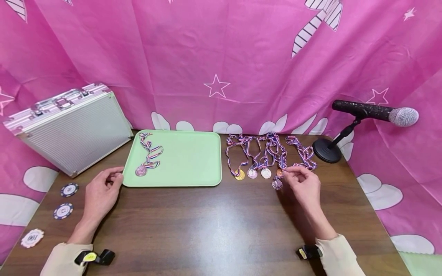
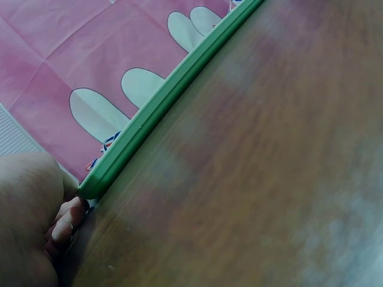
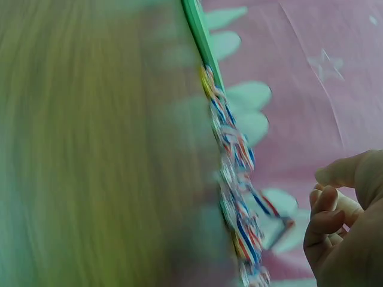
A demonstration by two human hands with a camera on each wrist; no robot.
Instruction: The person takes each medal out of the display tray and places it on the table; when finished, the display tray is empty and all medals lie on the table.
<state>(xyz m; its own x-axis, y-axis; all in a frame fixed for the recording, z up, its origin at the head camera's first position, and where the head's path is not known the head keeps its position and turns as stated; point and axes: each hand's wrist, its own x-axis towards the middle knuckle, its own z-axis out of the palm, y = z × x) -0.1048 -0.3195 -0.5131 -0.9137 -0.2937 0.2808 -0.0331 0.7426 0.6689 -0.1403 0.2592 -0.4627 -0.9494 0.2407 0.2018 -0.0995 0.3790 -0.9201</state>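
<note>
- Ribbons are the big worry: the medals (image 1: pixel 266 159) lie close together on the surface (image 1: pixel 207 226), right of the green tray (image 1: pixel 186 159), and their striped ribbons cross over each other. I think lifting one could drag its neighbours along or knot them up.
- Right hand (image 1: pixel 304 184) pinches the ribbon of the nearest medal (image 1: pixel 277 184), whose silver-looking disc lies on the surface just left of the fingers. With so small a pinch, the thin ribbon could slip out, I think.
- Fingers of that hand are curled in with the thumb near them, and the wrist is low over the surface.
- Left hand (image 1: pixel 101 191) rests on the surface at the near left corner of the tray, fingers loosely curled and touching the rim. It holds nothing. A push here could slide the tray.
- One medal with its ribbon (image 1: pixel 147 157) already lies in the tray, on its left side.
</note>
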